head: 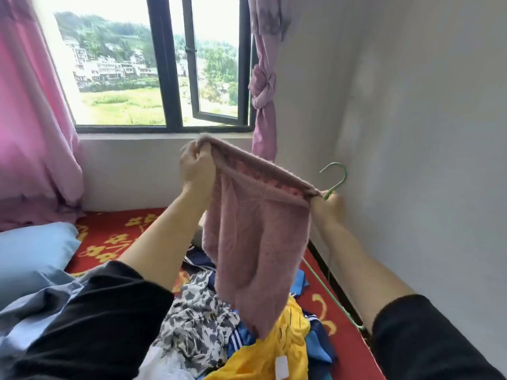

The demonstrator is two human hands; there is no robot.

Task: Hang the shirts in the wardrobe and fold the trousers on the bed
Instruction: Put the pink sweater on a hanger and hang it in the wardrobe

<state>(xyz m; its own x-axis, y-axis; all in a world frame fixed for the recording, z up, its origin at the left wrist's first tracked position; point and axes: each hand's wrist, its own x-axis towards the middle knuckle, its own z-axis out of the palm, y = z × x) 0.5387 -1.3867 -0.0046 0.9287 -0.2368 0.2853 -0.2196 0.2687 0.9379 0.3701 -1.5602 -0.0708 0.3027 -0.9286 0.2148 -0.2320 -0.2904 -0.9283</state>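
Observation:
A fuzzy pink garment (252, 242) hangs in the air over the bed, stretched between both hands by its ribbed top edge. My left hand (196, 168) grips the upper left corner. My right hand (327, 205) grips the right corner together with a green wire hanger (336, 178), whose hook points up and whose thin arm runs down along my right forearm. Under the garment lies a pile of clothes (247, 338): a yellow piece, blue and navy striped sportswear, a black-and-white patterned top.
The bed has a red sheet with yellow flowers (109, 237), a blue pillow (35, 250) and blue-grey bedding at left. A white wall (411, 160) stands close on the right. Behind are a window (164, 78) and pink curtains (33, 133).

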